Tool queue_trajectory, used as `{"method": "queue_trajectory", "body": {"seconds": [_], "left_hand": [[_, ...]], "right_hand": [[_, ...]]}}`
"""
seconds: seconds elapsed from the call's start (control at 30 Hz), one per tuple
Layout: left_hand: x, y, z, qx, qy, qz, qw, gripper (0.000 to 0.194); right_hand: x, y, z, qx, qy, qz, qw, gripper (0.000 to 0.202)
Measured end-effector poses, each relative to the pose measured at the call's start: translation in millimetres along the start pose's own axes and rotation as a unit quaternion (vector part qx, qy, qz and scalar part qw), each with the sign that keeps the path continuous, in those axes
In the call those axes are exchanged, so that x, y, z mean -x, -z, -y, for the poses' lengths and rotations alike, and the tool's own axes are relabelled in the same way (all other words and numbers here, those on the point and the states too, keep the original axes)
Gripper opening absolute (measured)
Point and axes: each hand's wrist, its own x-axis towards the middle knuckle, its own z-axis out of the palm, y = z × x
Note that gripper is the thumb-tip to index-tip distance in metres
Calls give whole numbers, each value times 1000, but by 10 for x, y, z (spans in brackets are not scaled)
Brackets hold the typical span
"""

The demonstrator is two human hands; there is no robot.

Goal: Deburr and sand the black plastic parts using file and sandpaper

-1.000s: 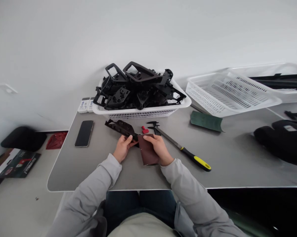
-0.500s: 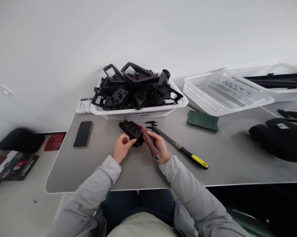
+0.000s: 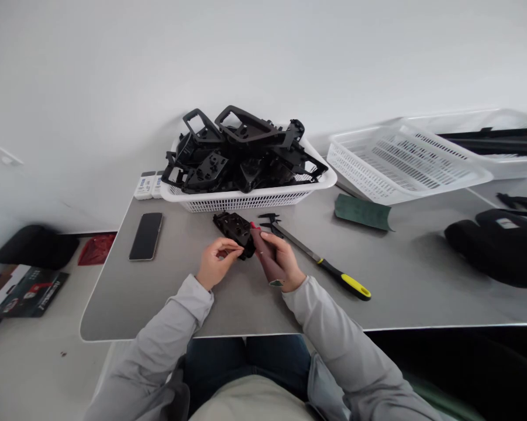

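Note:
A black plastic part (image 3: 233,228) with holes and clips lies on the grey table in front of the basket. My left hand (image 3: 216,261) is at its near end, thumb and fingertips pinched together at the part's edge; what is between them is too small to tell. My right hand (image 3: 285,261) is wrapped round a dark red rolled sheet (image 3: 267,257), whose red upper tip is beside the part's right side. Right of that hand lie a file with a black and yellow handle (image 3: 344,280) and a black caliper (image 3: 269,221).
A white basket (image 3: 245,202) heaped with black plastic parts stands behind. A phone (image 3: 146,236) lies left, near small white boxes (image 3: 145,185). Rightward are a curved green sheet (image 3: 362,212), white baskets (image 3: 403,190) and a black padded item (image 3: 495,248).
The camera view has shifted slightly. My left fingertips have moved a little at the part's edge, and the red roll in my right hand has tilted slightly.

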Motion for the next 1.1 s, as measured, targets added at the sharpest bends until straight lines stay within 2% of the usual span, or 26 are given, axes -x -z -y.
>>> {"method": "queue_trajectory", "body": {"seconds": [0.13,0.57,0.8,1.0,1.1], "left_hand": [[-16,-4,-32,0,22,-4,1000,25],[-12,-26,-105,23,26,-2,999,40],[-30,-11,-89,44,21,-17,999,39],[-11,-33,-88,30,11,-6,999,31],[-34,-36,-55,43,28,-39,998,35]], "right_hand": [[11,-13,11,3,1,-6,1000,25],[19,-28,16,8,9,-2,1000,29],[22,-34,28,9,-1,-9,1000,27],[40,-52,36,5,0,-13,1000,25],[50,-60,37,6,-1,-7,1000,24]]}}
